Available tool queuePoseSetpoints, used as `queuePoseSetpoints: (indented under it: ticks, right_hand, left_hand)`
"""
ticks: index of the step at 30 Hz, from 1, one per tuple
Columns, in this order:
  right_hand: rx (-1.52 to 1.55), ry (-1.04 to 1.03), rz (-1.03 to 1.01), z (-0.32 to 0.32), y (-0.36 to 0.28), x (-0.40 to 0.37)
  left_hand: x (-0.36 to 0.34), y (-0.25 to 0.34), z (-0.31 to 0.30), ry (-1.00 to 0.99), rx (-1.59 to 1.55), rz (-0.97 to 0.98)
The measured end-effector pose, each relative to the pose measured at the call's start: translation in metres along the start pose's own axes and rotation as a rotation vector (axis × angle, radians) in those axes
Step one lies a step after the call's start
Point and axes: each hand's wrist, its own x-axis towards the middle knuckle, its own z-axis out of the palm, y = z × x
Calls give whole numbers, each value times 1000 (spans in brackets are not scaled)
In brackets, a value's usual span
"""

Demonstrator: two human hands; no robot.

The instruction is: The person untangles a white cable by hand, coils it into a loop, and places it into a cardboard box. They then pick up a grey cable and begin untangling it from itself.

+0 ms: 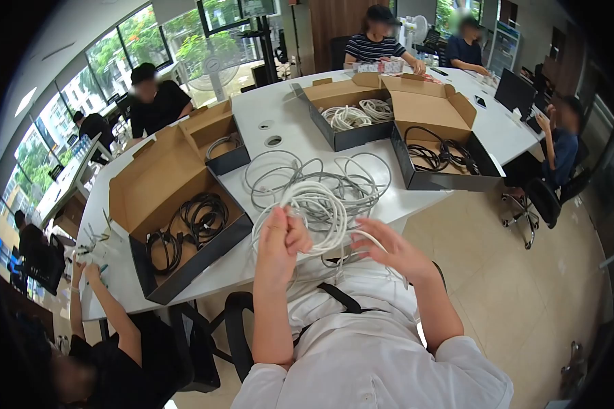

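A looped white cable (331, 217) is bunched in my left hand (280, 235), whose fingers are closed round one side of the coil. To its right, my right hand (389, 249) has loosely curved fingers, with a strand of the same cable running between thumb and fingers and trailing down past the wrist. The coil is above my lap, at the table's front edge. Just behind it, a loose tangle of grey cable (368, 178) lies on the white table (280, 141), partly hidden by the coil.
Open cardboard boxes surround the tangle: one with black cables (205, 221) at left, a smaller box with grey cable (223, 144), one with white cables (348, 117) behind, and one with black cables (443, 155) at right. Several people sit around the table.
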Motion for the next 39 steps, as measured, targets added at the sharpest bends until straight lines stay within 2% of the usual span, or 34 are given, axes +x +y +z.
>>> queuePoseSetpoints:
  ticks: [4, 7, 10, 13, 14, 17, 19, 21, 22, 26, 28, 30, 31, 32, 34, 35, 37, 38, 39]
  right_hand:
    - [-106, -550, 311, -35, -22, -17]
    - [490, -404, 455, -73, -7, -12]
    - [748, -349, 410, -52, -30, 2]
    - [707, -214, 340, -16, -46, 13]
    - [680, -264, 320, -14, -43, 19]
    - [322, -118, 278, 23, -58, 21]
    - [130, -120, 103, 33, -44, 25]
    - [-116, -98, -80, 42, -32, 28]
    - [-146, -100, -132, 45, -25, 29]
    - [-637, -18, -501, 65, -15, 26]
    - [-723, 28, -511, 70, -11, 24]
    - [-783, 28, -539, 67, -7, 23]
    - [-799, 10, -567, 64, -3, 24]
    - [-530, 19, -469, 63, 8, 23]
    - [-82, 40, -272, 72, 22, 20]
    - [94, 81, -189, 79, 22, 19]
    - [-26, 140, -262, 100, 8, 15]
    - [-88, 191, -308, 104, 2, 15]
    - [-140, 151, -325, 104, 0, 15]
  left_hand:
    - [-7, 21, -8, 104, -56, 134]
    - [-24, 35, -14, 86, 1, 157]
    - [-40, 32, -15, -29, 79, 112]
    - [-50, 12, -2, 32, 315, 87]
    - [-52, 3, 1, 59, 484, 133]
    - [-52, -15, 13, 118, 917, 240]
    - [-51, -19, 22, 147, 1111, 284]
    - [-51, -24, 24, 167, 1124, 325]
    - [-50, -26, 24, 181, 1130, 345]
    - [-46, -32, 23, 200, 1054, 393]
    - [-46, -37, 22, 239, 1016, 431]
    - [-50, -35, 21, 172, 977, 189]
    - [-46, -48, 17, 137, 906, 238]
    - [-40, -61, 10, 104, 842, 293]
    - [-41, -55, 17, 106, 797, 97]
    - [-41, -59, 11, 88, 642, 113]
    - [-37, -62, 11, -49, 322, 135]
    - [-34, -67, 21, -23, 78, 267]
    - [-35, -62, 27, 28, 21, 250]
